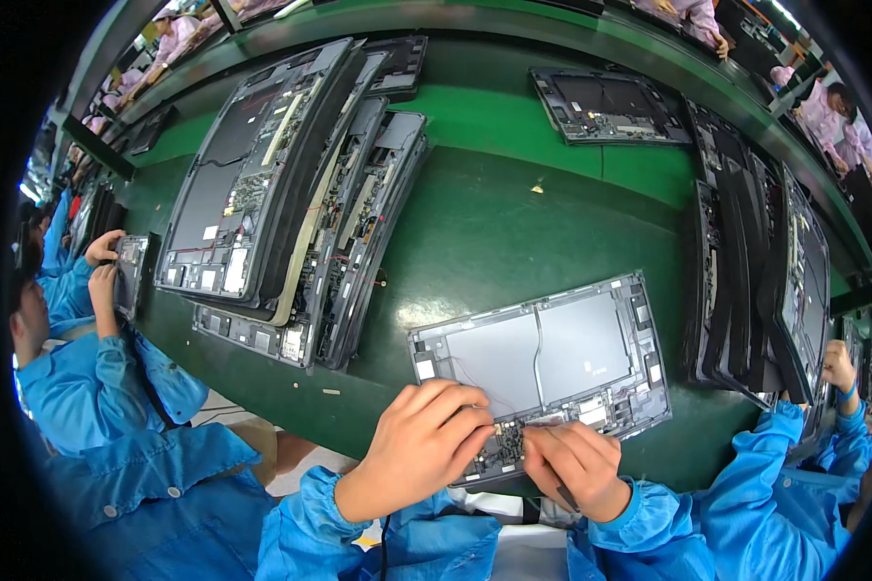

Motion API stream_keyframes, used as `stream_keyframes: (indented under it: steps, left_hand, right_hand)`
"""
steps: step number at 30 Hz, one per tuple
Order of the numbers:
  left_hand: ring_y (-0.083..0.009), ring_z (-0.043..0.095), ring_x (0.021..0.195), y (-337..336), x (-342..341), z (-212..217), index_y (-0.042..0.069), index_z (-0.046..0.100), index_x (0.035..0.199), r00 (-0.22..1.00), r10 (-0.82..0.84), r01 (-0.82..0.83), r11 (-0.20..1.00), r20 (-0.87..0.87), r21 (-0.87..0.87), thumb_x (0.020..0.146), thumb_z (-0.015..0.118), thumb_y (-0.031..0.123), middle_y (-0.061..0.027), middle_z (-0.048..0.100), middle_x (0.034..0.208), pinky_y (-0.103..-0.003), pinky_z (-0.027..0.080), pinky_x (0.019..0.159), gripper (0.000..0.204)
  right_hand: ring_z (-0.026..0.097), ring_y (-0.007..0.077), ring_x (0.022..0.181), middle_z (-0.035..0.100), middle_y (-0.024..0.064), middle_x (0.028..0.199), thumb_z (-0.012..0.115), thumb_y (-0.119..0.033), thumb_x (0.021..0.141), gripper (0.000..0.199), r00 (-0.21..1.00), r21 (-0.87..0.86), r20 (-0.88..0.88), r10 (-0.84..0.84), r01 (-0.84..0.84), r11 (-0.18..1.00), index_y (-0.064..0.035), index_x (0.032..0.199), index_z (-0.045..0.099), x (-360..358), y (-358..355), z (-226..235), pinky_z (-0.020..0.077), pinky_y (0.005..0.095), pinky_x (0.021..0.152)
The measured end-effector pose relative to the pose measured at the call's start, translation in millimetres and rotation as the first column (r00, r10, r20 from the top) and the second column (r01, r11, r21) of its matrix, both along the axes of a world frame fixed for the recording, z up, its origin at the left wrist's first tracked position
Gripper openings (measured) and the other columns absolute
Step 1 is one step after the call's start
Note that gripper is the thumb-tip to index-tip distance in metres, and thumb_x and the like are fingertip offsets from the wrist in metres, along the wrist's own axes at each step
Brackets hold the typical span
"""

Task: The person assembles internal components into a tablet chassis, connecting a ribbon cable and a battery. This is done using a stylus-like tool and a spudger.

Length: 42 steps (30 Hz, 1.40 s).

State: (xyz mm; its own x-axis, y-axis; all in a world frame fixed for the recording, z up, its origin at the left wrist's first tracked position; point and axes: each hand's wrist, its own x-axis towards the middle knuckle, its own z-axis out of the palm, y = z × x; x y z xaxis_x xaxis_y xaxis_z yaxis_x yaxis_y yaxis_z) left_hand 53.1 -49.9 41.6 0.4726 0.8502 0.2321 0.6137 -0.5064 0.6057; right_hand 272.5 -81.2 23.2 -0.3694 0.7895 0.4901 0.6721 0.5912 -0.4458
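Note:
An opened tablet point(494, 358) lies in front of me, inside up, showing dark grey battery panels and a cable running between them. Along its near edge runs a circuit board point(504, 447), partly covered by my hands. My left hand point(421, 441) reaches over the near left part of the tablet, fingers curled in at the board; whatever they pinch is hidden. My right hand point(576, 465) is closed beside it, fingertips close together at the board. A slim dark tool point(568, 500) sticks out beneath that hand, its working end hidden.
Leaning stacks of opened tablets stand on the green table point(513, 232), one left point(252, 174) and one right point(736, 261). Another opened tablet point(610, 105) lies at the back. Co-workers in blue sit at both sides; the left one's hands point(105, 266) hold a device.

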Motion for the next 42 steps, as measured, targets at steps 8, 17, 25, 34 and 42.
stream_keyframes:
  steps: [8, 17, 25, 34, 42]
  left_hand:
    - [-0.0245, 0.063, 0.094, 1, 3, -4, 0.008, 0.069, 0.091, 0.998, -0.025, 0.026, 1.0, -0.051, 0.014, 0.077, 0.081, 0.01, -0.0023, 0.068, 0.108, -0.036, 0.049, 0.079, 0.019]
    - [-0.0296, 0.063, 0.088, 22, -5, 16, 0.007, 0.064, 0.099, 0.997, -0.067, 0.072, 0.986, 0.036, -0.153, 0.085, 0.075, 0.012, -0.0072, 0.061, 0.105, -0.043, 0.055, 0.073, 0.019]
    - [-0.0284, 0.064, 0.086, 24, -1, 13, 0.008, 0.067, 0.097, 0.992, -0.098, 0.084, 0.982, -0.074, -0.171, 0.08, 0.077, 0.012, -0.0062, 0.06, 0.097, -0.039, 0.054, 0.074, 0.02]
    - [-0.0257, 0.062, 0.094, 18, -8, 12, 0.009, 0.068, 0.101, 0.979, -0.173, 0.16, 0.98, -0.109, -0.12, 0.08, 0.074, 0.008, -0.0045, 0.062, 0.103, -0.035, 0.055, 0.079, 0.021]
    - [-0.0292, 0.065, 0.107, 2, -20, 12, 0.01, 0.075, 0.113, 0.974, -0.202, 0.197, 0.979, -0.104, -0.058, 0.079, 0.084, 0.024, -0.0091, 0.066, 0.118, -0.043, 0.054, 0.086, 0.038]
  right_hand:
    - [0.066, 0.0175, 0.072, 0.069, 0.0044, 0.086, 0.079, -0.009, 0.077, 0.023, 0.994, 0.023, -0.039, 0.097, -0.096, 0.995, -0.0016, 0.097, 0.072, -1, 6, 0, 0.0555, 0.0274, 0.059]
    - [0.064, 0.0167, 0.068, 0.066, 0.004, 0.082, 0.078, -0.007, 0.076, 0.022, 0.999, -0.093, -0.028, -0.027, 0.025, 0.995, -0.002, 0.096, 0.07, -7, 1, 6, 0.0517, 0.0274, 0.053]
    - [0.064, 0.0191, 0.067, 0.066, 0.0054, 0.08, 0.078, -0.002, 0.073, 0.023, 0.995, -0.093, -0.098, -0.002, -0.007, 0.996, -0.0007, 0.094, 0.07, -8, 3, 7, 0.053, 0.0288, 0.053]
    - [0.064, 0.0192, 0.066, 0.066, 0.0051, 0.079, 0.078, -0.001, 0.072, 0.023, 0.995, -0.086, -0.098, -0.011, 0.003, 0.996, -0.0012, 0.093, 0.07, -9, 1, 4, 0.0532, 0.0296, 0.053]
    - [0.066, 0.019, 0.068, 0.068, 0.0053, 0.08, 0.077, 0.0, 0.075, 0.021, 0.983, -0.118, -0.179, -0.032, 0.011, 0.993, -0.0007, 0.094, 0.069, -8, 4, 1, 0.0536, 0.0298, 0.052]
